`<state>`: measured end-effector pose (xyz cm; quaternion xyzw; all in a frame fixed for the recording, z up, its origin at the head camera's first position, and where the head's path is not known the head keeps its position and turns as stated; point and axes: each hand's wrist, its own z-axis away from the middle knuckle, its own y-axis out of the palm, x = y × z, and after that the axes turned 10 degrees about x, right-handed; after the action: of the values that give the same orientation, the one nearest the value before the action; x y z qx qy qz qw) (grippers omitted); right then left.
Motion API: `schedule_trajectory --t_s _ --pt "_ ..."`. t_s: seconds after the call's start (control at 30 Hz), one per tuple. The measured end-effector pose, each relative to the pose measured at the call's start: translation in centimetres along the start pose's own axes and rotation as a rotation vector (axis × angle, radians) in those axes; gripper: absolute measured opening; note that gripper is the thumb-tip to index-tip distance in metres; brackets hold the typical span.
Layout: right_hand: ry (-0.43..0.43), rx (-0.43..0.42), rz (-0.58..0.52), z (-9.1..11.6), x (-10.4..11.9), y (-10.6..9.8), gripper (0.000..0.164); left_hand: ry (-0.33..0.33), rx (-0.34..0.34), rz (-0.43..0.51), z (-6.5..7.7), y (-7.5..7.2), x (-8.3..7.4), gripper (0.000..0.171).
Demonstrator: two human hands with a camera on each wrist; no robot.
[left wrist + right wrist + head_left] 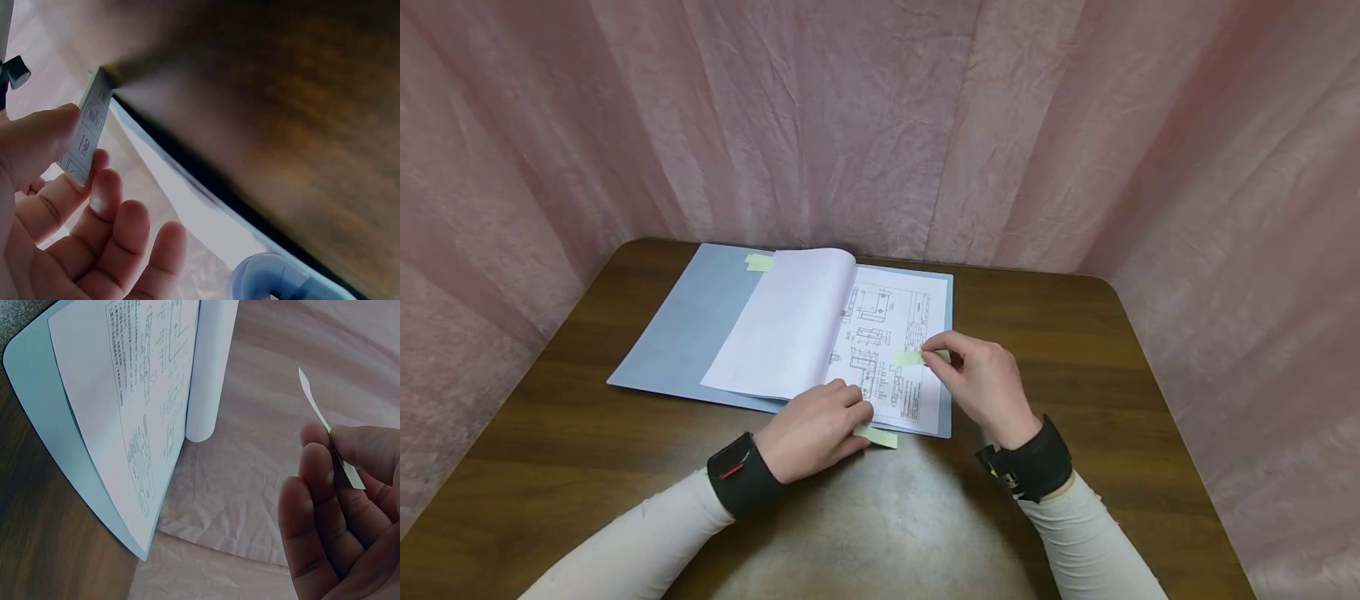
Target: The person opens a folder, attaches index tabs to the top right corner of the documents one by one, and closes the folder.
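Observation:
A blue-grey folder [677,333] lies open on the table, holding printed sheets with technical drawings [917,300]. One white page [790,325] is turned over to the left in a curl. My left hand [823,425], at the folder's lower edge, pinches a pad of pale yellow-green sticky notes [87,131] between thumb and index finger. Over the right side of the drawing, my right hand [981,379] pinches a single sticky note [910,358] by thumb and fingertips. In the right wrist view this sticky note [322,419] bends slightly, held above the page.
Another yellow-green sticky note [759,262] sticks out at the top edge by the turned page. The brown wooden table [1060,333] has rounded far corners. Pink curtains [880,125] hang behind it and at both sides.

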<state>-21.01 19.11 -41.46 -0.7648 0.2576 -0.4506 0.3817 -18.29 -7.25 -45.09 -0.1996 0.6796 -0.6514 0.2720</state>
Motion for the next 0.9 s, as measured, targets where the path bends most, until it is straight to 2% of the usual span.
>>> schedule_trajectory --t_s 0.17,0.37,0.53,0.67,0.8,0.9 --pt "0.005 0.009 -0.007 0.0 0.0 0.1 0.012 0.029 0.028 -0.04 0.1 0.8 0.1 0.027" --pt "0.022 0.024 -0.016 0.0 0.1 0.1 0.013 0.029 0.077 -0.058 0.0 1.3 0.2 0.028" --pt "0.032 0.031 -0.016 -0.1 0.1 0.0 0.013 0.021 0.118 -0.036 -0.5 0.8 0.1 0.03" --pt "0.032 0.035 -0.004 -0.1 0.0 0.0 0.012 0.019 0.114 -0.013 -1.3 0.0 0.0 0.028" --pt "0.027 0.033 0.002 -0.2 -0.2 0.0 0.014 0.004 0.085 -0.052 -2.3 -0.3 0.4 0.031" --pt "0.028 0.033 -0.003 -0.1 -0.3 0.1 0.016 -0.027 0.09 -0.084 -3.1 -0.3 0.8 0.036"
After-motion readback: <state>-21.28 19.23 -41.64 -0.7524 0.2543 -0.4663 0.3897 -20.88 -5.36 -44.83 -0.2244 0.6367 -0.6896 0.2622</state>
